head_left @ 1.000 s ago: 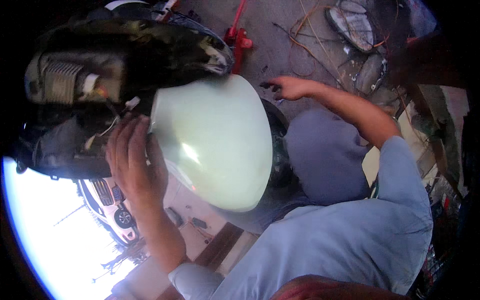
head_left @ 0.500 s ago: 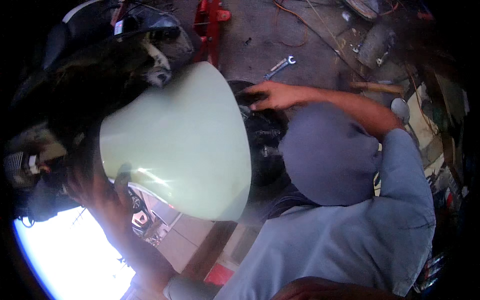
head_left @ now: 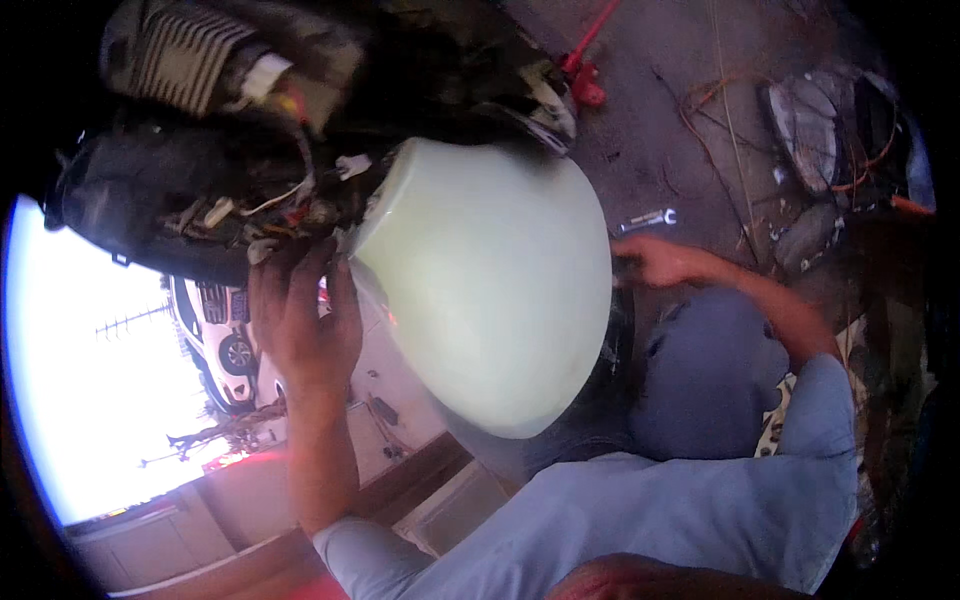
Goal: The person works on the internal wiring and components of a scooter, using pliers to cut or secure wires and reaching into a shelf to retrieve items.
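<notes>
A large, curved, pale green-white panel (head_left: 490, 290) stands in front of me, its upper edge against a dark vehicle body (head_left: 140, 200). My left hand (head_left: 305, 320) reaches up past the panel's left edge. Its fingers are apart, with their tips at loose wires and connectors (head_left: 290, 205) under the dark body. At the panel's right edge is my right hand (head_left: 660, 262), its fingers curled at a small dark part that I cannot make out. The panel hides what lies behind it. Below that hand, a dark rounded part (head_left: 620, 330) shows beside the panel.
A wrench (head_left: 650, 218) lies on the floor beyond my right hand. Past it are a red metal piece (head_left: 587, 85), an orange cable (head_left: 690, 120) and clutter. A finned metal part (head_left: 190, 65) sits at upper left. My grey-clothed knee (head_left: 710, 375) is close; outside stands a white car (head_left: 225, 340).
My view has shifted left, so the panel appears further right. My left hand, earlier dark and blurred by the panel's lower left edge, is now at the wires. My right hand stays by the panel's right edge.
</notes>
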A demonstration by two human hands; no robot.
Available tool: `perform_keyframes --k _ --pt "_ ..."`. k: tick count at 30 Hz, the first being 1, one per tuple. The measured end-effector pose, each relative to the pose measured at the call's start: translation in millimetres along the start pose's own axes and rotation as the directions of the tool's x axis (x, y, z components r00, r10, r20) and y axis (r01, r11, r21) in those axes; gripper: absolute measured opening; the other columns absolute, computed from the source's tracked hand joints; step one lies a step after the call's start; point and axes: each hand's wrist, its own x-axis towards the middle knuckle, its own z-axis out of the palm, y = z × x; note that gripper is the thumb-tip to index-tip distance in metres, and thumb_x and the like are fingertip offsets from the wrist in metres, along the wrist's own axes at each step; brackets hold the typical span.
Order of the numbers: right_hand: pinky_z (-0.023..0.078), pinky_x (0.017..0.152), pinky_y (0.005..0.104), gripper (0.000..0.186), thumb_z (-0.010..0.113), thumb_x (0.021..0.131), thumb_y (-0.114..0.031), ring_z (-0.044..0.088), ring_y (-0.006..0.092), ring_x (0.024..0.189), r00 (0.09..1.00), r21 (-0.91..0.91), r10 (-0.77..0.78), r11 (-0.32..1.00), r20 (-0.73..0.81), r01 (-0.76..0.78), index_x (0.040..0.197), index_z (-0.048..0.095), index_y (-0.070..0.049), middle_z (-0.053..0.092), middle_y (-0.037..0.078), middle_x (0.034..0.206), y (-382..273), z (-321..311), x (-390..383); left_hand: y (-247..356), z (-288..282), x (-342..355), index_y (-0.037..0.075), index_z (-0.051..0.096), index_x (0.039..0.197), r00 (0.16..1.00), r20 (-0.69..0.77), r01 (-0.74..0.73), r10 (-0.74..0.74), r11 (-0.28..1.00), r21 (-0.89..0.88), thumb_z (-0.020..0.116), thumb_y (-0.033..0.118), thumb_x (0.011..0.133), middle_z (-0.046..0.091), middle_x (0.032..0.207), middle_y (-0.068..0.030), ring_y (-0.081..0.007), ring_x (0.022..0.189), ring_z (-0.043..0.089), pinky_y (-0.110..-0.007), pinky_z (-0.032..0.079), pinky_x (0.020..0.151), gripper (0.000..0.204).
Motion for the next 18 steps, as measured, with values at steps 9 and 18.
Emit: perform_keyframes --k 9,18 --pt "0.051 0.093 0.0444 0.043 0.066 0.092 -0.018 0.065 0.0372 0.109 0.955 -0.435 0.258 0.85 -0.146 -0.296 0.131 0.061 -0.002 0.067 0.022 0.122 -65 -47 -1 -36 15 14 0.015 0.067 0.127 0.99 -0.14 0.01 -0.005 1.0 0.029 0.077 0.01 0.078 0.061 0.13 -0.0135 -0.0389 0.127 0.049 -0.051 0.041 0.106 0.05" --pt "0.052 0.083 0.0415 0.029 0.068 0.092 -0.023 0.066 0.0354 0.092 0.614 -0.805 -0.644 0.593 -0.457 0.023 0.112 0.068 -0.002 0.069 0.019 0.1 -249 -52 63 -39 18 -26 0.003 0.067 0.12 0.919 -0.362 0.059 -0.154 0.964 -0.26 0.073 0.011 0.084 0.066 0.123 -0.0177 -0.0375 0.122 0.056 -0.049 0.041 0.107 0.037"
